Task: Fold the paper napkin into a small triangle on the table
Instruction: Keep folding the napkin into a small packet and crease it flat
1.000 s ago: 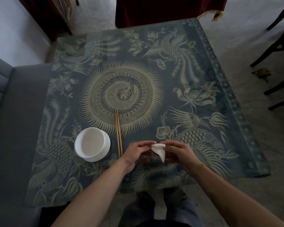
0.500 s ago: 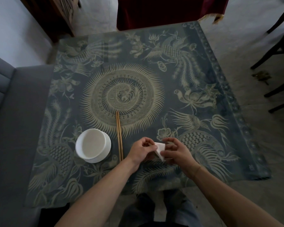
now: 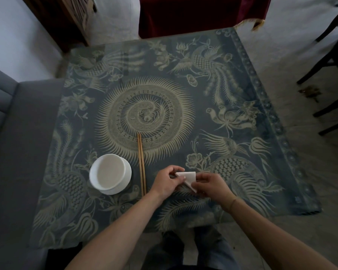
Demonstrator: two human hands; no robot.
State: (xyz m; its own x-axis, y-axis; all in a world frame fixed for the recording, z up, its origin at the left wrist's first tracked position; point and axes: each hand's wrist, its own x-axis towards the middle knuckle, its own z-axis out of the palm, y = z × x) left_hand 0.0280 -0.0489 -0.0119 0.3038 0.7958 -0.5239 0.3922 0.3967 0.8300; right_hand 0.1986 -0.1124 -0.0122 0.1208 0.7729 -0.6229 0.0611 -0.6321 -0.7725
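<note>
A small white paper napkin (image 3: 188, 177), folded into a narrow triangle with its tip pointing toward me, is held just above the patterned table (image 3: 232, 98) near its front edge. My left hand (image 3: 167, 182) pinches the napkin's left corner with thumb and fingers. My right hand (image 3: 211, 185) grips its right and lower edge, covering part of the paper. Both hands meet at the napkin.
A white bowl (image 3: 110, 174) stands left of my hands, with a pair of wooden chopsticks (image 3: 141, 162) lying between bowl and hands. A grey sofa (image 3: 10, 133) borders the table's left side. Dark chair legs (image 3: 328, 61) stand at the right, and a red cloth (image 3: 193, 14) hangs beyond the far edge.
My hands have shifted slightly while working the napkin; its top edge now shows flatter and wider between my fingers. The bowl and chopsticks have not moved.
</note>
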